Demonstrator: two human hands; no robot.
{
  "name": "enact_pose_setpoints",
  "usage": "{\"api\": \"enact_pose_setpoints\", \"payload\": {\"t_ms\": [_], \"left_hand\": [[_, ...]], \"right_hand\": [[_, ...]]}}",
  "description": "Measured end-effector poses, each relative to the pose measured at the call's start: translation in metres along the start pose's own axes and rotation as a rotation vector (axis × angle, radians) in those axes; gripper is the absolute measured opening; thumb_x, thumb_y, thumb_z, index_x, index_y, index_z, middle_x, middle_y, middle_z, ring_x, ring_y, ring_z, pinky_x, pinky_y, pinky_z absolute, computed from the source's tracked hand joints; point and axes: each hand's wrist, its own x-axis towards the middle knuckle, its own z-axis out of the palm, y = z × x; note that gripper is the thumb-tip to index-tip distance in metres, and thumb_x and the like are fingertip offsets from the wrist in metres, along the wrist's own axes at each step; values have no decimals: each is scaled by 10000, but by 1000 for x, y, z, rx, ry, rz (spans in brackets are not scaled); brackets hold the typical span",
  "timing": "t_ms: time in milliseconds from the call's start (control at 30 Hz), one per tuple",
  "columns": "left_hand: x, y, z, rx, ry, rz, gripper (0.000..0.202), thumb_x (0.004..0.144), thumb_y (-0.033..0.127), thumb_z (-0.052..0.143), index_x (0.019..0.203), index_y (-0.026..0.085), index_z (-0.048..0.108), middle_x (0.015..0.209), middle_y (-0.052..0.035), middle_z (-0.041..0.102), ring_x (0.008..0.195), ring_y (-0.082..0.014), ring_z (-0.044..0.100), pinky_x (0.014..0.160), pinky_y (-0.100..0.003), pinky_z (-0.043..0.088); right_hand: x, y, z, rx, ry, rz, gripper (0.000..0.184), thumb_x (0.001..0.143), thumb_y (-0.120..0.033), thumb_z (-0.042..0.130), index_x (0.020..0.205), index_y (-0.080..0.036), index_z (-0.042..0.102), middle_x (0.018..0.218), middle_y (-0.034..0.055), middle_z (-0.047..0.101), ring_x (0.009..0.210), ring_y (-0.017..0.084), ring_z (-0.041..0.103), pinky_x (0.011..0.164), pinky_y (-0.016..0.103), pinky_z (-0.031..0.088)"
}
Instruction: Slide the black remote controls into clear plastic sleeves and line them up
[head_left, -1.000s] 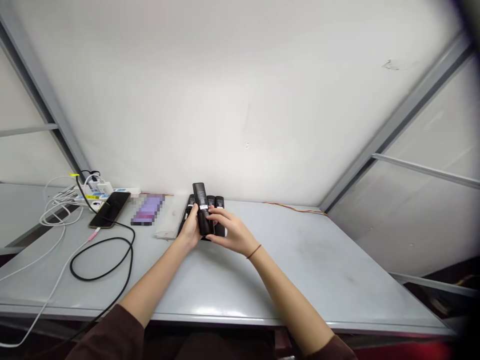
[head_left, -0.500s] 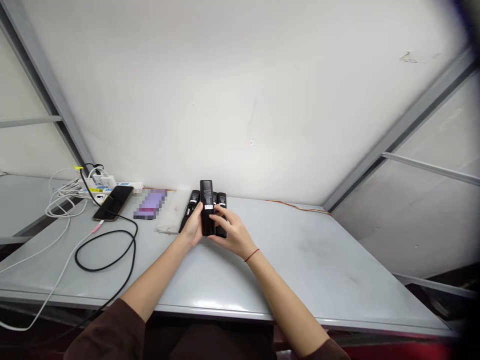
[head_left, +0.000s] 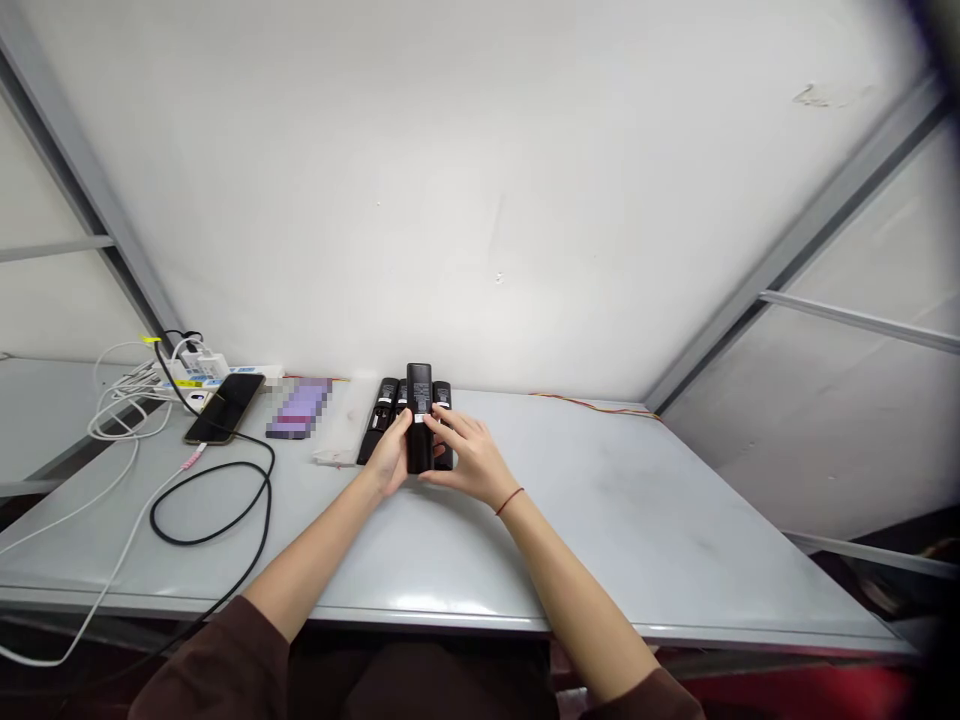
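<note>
Since half a second ago, the black remote (head_left: 420,395) has shifted rightward across the others behind it, so that two now show on its left and one on its right. Both forearms (head_left: 319,550) reach forward over the bench (head_left: 600,540) and angle inward. Left hand (head_left: 388,462) comes up along the remote's left side, its thumb laid on the edge beside the white label (head_left: 419,419); its fingers are closed on the remote and hold it nearly upright in the view. Right hand (head_left: 476,455) (the one with a thin red cord (head_left: 509,501) at the wrist) is half curled, with fingertips at the label and the right edge, and the thumb near the lower end. Whether those fingers grip or merely touch, I cannot tell.

So the remote stands between the two hands, in front of the leftmost remote (head_left: 373,440), the second remote (head_left: 403,392) and the rightmost remote (head_left: 443,397). The second is mostly covered by the held one and the left hand; the rightmost is partly behind the right hand's fingers. The print on the held remote is too small to read, its far face is out of sight, and the sleeves (head_left: 225,660) run off the lower edge.
</note>
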Motion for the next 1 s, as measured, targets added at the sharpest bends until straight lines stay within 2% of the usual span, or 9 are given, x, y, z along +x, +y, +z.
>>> {"api": "enact_pose_setpoints", "payload": {"t_ms": [100, 233, 333, 433, 533, 633, 733, 867, 1000], "left_hand": [[0, 1, 2, -29, 15, 57, 334, 870, 404, 516, 1105, 176, 583, 1031, -94, 653, 924, -205, 628, 836, -359, 514], [-1, 6, 5, -126, 13, 252, 228, 846, 324, 576, 1055, 230, 575, 984, -26, 647, 893, -159, 622, 818, -309, 514], [-2, 8, 7, -158, 30, 250, 227, 820, 228, 614, 1042, 252, 573, 909, 17, 638, 797, -106, 615, 764, -243, 509], [-2, 12, 7, -190, 69, 232, 192, 802, 178, 629, 980, 227, 580, 830, 34, 626, 743, -79, 606, 730, -206, 500], [-2, 19, 5, -256, 73, 265, 96, 827, 254, 607, 904, 200, 583, 825, 17, 632, 810, -113, 620, 763, -239, 508], [-1, 27, 1, -311, 106, 337, 169, 807, 194, 610, 967, 228, 572, 882, 24, 644, 871, -138, 632, 818, -290, 509], [0, 29, -1, -312, 134, 381, 312, 768, 112, 607, 1030, 271, 547, 860, 49, 635, 875, -126, 645, 814, -279, 506], [-1, 22, 1, -284, 165, 385, 233, 782, 152, 621, 982, 240, 542, 859, 39, 638, 882, -125, 647, 767, -234, 504], [-5, 10, 7, -159, 98, 405, 326, 760, 177, 665, 1045, 254, 526, 1108, 9, 631, 1036, -164, 602, 883, -331, 491]], "right_hand": [[0, -1, -1, 51, 12, 10, 737, 710, -453, 697, 1366, -279, 410, 1400, 129, 408, 1236, 320, 421, 967, 494, 377], [1, -7, 1, 227, 0, 102, 760, 711, -403, 695, 1387, -290, 366, 1320, 118, 433, 1103, 278, 511, 942, 477, 426], [2, -14, 5, 437, -53, 182, 709, 780, -386, 622, 1407, -297, 302, 1241, 93, 519, 1021, 243, 565, 886, 436, 470], [4, -20, 6, 653, -15, 283, 505, 866, -358, 503, 1350, -285, 383, 1200, 75, 565, 895, 199, 608, 801, 381, 501], [5, -24, 2, 946, -32, 395, 464, 862, -380, 511, 1308, -278, 433, 929, 35, 636, 676, 154, 592, 650, 326, 510], [6, -24, -3, 1236, -41, 518, 497, 820, -386, 562, 1285, -259, 439, 667, -19, 595, 543, 139, 546, 536, 297, 477], [6, -25, -6, 1427, 4, 576, 569, 751, -353, 639, 1269, -254, 427, 627, -40, 577, 546, 134, 543, 525, 279, 457], [6, -23, -7, 1539, 102, 579, 654, 700, -295, 711, 1271, -263, 394, 668, -48, 596, 593, 120, 543, 597, 272, 460], [7, -14, -6, 1583, 238, 675, 531, 724, -391, 686, 1190, -249, 474, 668, -36, 574, 605, 117, 539, 608, 264, 468]]}}
